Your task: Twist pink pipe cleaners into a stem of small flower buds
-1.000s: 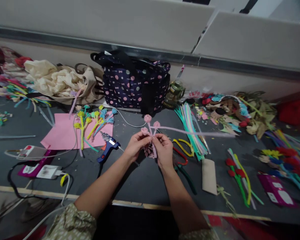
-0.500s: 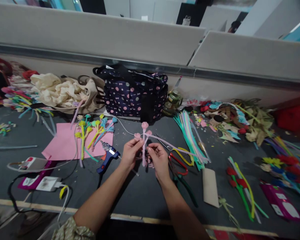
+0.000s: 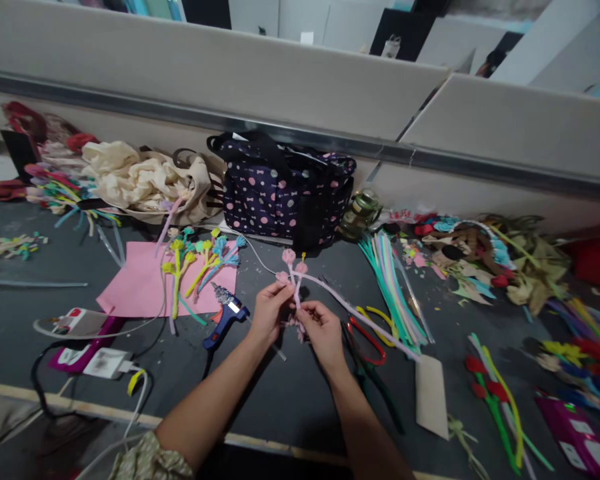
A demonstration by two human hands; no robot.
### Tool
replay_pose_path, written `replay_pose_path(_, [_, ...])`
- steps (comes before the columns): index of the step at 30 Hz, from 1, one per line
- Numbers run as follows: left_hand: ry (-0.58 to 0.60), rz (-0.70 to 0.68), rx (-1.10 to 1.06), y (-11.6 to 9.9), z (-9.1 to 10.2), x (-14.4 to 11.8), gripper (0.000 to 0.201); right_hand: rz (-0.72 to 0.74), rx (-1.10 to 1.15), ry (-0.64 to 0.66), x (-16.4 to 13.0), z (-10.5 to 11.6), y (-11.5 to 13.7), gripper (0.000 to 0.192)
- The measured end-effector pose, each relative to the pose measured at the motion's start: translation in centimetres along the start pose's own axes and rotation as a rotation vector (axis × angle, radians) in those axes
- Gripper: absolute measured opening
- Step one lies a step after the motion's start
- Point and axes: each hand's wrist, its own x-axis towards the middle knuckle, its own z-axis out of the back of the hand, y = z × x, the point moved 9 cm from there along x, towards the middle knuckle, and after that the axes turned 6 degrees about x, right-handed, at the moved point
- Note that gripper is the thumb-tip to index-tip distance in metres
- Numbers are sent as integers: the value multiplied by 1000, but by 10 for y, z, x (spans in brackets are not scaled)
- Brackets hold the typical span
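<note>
Between my two hands is a pink pipe-cleaner flower (image 3: 289, 257) with several round heads on a stem. My left hand (image 3: 271, 310) pinches it just under the heads, thumb and fingers closed. Lower on the stem, my right hand (image 3: 323, 327) has its fingertips closed on the pink stem. One long pale-pink pipe cleaner (image 3: 353, 310) runs from the flower out to the right, past my right hand. Beside my left hand lies a blue glue gun (image 3: 226, 321). Red-handled pliers (image 3: 367, 341) and yellow-handled scissors (image 3: 383, 321) rest right of my right hand.
Finished yellow and blue pipe-cleaner flowers (image 3: 177, 270) lie on a pink sheet (image 3: 130, 283). A bundle of pipe cleaners (image 3: 393, 287) lies at right, near a cardboard piece (image 3: 431, 397). A dark patterned bag (image 3: 285, 190) stands behind. Power strips with cords (image 3: 87, 353) occupy the left front.
The view has shifted, so the table items sit further right and slightly lower. The flower's stem has tilted, and the long pipe cleaner now bows, its far end lower.
</note>
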Motion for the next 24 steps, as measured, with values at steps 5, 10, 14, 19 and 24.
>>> replay_pose_path(5, [28,-5,-49,-1,-3,-1,24,33,1,-8,-2,1,7,24])
replay_pose_path(10, [-4,-66,-54,-10,1,-2,30,66,-118,132,-1,-8,3,20])
replay_pose_path(14, [56,-94,-68,-13,-4,-2,30,123,-153,119,1,-8,-2,18])
replay_pose_path(19, [122,-63,-78,-10,-10,2,35,200,-197,94,6,-6,-8,14])
replay_pose_path(24, [75,-85,-114,-16,-14,6,36,282,-257,68,7,-6,-6,15])
